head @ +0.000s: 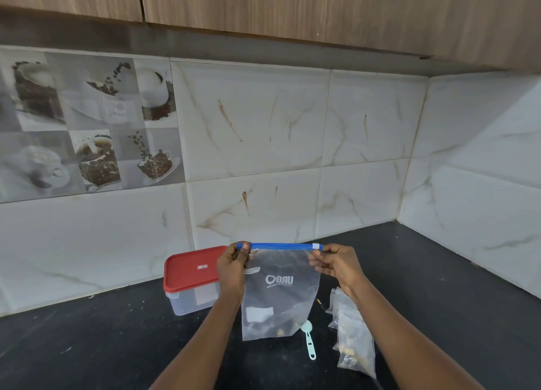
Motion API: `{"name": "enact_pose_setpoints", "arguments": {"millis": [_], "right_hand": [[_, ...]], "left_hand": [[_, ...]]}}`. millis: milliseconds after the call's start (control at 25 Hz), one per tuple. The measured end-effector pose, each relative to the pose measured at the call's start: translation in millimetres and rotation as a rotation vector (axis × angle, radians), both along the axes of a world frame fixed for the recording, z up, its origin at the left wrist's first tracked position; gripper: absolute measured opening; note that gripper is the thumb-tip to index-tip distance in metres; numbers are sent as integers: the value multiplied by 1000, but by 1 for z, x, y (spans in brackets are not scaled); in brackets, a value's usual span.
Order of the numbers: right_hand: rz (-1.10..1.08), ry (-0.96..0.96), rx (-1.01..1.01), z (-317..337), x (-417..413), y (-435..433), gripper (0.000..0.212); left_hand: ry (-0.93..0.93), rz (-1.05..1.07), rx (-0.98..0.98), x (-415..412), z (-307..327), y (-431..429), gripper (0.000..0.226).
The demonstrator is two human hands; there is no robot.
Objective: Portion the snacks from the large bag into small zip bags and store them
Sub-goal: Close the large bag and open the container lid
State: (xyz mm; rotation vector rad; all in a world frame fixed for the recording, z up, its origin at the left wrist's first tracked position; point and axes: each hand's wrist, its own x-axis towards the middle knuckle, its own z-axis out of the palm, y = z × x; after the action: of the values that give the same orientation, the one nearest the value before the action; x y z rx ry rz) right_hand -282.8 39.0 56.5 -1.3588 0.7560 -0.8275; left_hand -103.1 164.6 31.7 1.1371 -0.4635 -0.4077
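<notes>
Nearest the camera, both forearms rise from the bottom edge over a dark surface (87,345). Just right of the right forearm lies a row of small zip bags (352,340) with dark and yellow bits inside, and between the arms lies a pale green scoop (308,340), bowl towards the wall. Above them the left hand (232,268) pinches the left end of the blue zip strip (281,246) on the large bag (281,296), fingers curled over its top. The right hand (336,265) pinches the right end, just beside the white slider (316,246). Stretched level between the two hands, the strip carries the clear bag hanging below it, with a mirrored logo and only a few dark and yellow pieces at the bottom. Whether its lower edge touches the surface is unclear. Behind the left hand stands a clear container with a red lid (190,269), near the tiled wall (263,126). The widest stretch of surface lies left of the arms. On the right it runs back to a corner where two walls meet, under wooden cupboards (292,5).
</notes>
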Motion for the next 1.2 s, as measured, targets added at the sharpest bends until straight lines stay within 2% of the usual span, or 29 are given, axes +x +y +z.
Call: {"name": "enact_pose_setpoints", "arguments": {"millis": [160, 280, 320, 360, 480, 520, 600, 760, 880, 1200], "right_hand": [[-33, -99, 2, -3, -1, 7, 12], [-40, -81, 2, -6, 0, 9, 16], [-38, -69, -2, -7, 1, 10, 20], [-31, -59, -9, -9, 2, 11, 21], [-11, -9, -79, -11, 7, 18, 16], [-12, 29, -125, -12, 9, 20, 16], [-8, 105, -212, -12, 10, 20, 16], [14, 62, -204, -8, 3, 22, 13], [-1, 8, -187, -6, 4, 27, 16], [-108, 80, -206, -6, 12, 20, 23]], "left_hand": [[5, -33, -29, -1, -1, 4, 15], [10, 12, -50, -5, 0, 8, 15], [-50, 34, -28, -7, 1, 9, 17], [-199, 73, 56, -9, 2, 10, 23], [-990, 228, 485, -22, 5, 3, 48], [-1202, 258, 536, -29, 8, -3, 48], [-1374, 235, 550, -39, 7, -15, 39], [-1167, 13, 636, -44, 11, -27, 18], [-1133, 13, 726, -47, 17, -26, 18], [-1110, 124, 845, -42, 29, -11, 19]]}}
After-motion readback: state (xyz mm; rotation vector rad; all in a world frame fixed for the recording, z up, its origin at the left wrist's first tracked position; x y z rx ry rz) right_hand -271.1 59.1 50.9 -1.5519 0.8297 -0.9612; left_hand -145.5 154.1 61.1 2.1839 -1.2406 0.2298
